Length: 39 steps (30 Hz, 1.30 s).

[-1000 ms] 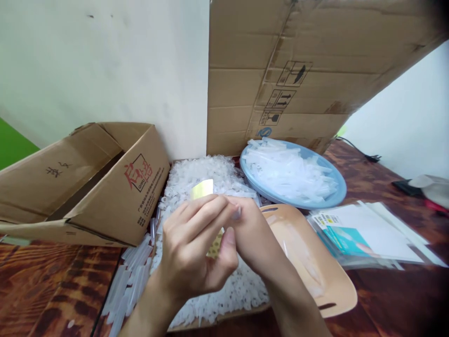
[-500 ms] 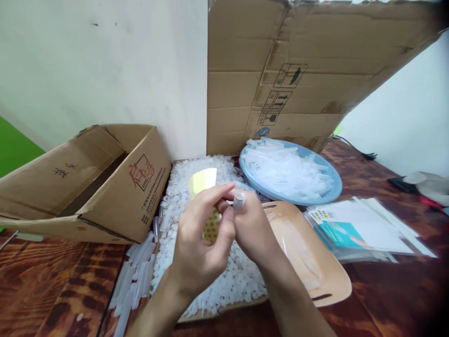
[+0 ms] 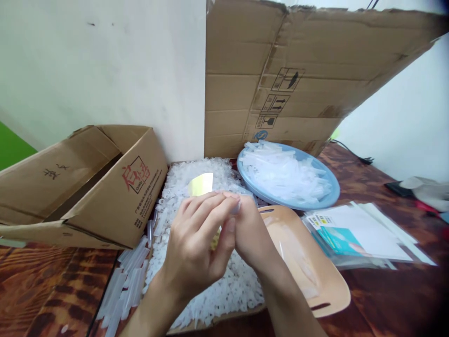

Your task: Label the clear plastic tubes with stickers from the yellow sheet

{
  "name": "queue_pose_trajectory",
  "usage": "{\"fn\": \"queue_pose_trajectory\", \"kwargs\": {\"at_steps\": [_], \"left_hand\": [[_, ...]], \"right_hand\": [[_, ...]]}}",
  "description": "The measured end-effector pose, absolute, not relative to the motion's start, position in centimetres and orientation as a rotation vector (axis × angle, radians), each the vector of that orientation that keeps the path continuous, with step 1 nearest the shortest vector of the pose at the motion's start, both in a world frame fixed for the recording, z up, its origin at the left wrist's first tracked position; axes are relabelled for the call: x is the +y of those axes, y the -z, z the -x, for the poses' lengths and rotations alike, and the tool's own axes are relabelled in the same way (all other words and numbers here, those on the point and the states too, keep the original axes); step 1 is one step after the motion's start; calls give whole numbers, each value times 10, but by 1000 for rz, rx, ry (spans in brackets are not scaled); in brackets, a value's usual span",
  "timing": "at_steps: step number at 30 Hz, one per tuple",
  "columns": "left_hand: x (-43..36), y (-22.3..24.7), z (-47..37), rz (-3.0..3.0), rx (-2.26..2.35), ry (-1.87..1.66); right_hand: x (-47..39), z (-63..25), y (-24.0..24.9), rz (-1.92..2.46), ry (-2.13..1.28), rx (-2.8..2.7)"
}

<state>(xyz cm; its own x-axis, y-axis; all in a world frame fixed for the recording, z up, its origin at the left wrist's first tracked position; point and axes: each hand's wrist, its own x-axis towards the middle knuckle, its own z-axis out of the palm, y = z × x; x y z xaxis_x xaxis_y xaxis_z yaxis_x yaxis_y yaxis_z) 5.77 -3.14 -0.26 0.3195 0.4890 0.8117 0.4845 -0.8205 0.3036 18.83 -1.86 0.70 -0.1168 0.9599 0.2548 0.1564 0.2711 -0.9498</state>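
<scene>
My left hand (image 3: 198,238) curls its fingers and thumb around the end of a small translucent plastic tube (image 3: 236,208). Closed around that tube, my right hand (image 3: 250,229) meets the left one fingertip to fingertip, so most of the tube is hidden. Beyond the fingers a yellow sticker sheet (image 3: 201,184) stands up, and part of it shows through the gap inside my left hand; which fingers hold it I cannot tell. Below both hands lies a shallow cardboard tray's load of short white tubes (image 3: 231,290), packed tightly together.
An open cardboard box (image 3: 140,201) stands at left, with loose longer tubes (image 3: 122,290) beside it. At right are a blue basin (image 3: 242,180) heaped with tubes, a peach tray (image 3: 336,290) holding clear film, and plastic packets (image 3: 372,234). A large carton (image 3: 238,84) leans behind.
My left fingers have moved over the tube's end, which showed more openly before. The yellow sheet is now more covered by my left hand. The view has shifted slightly.
</scene>
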Motion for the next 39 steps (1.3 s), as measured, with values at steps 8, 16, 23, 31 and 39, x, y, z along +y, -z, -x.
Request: {"fn": "queue_pose_trajectory", "kwargs": {"at_steps": [8, 16, 23, 31, 39], "left_hand": [[-32, 3, -56, -2533, 991, -1640], [-27, 8, -55, -2424, 1038, -1663], [-7, 7, -21, -1582, 1157, -1367], [5, 5, -1, -1123, 1137, -1186], [14, 6, 31, -1264, 1350, -1166]], "right_hand": [[-20, -185, -5, 1009, -1007, -1496], [-20, -180, -4, 953, -1145, -1398], [-21, -194, -11, 848, -1472, -1208], [-15, -259, -16, 1681, -660, -1778], [-24, -305, -22, 1876, -417, -1926]]}}
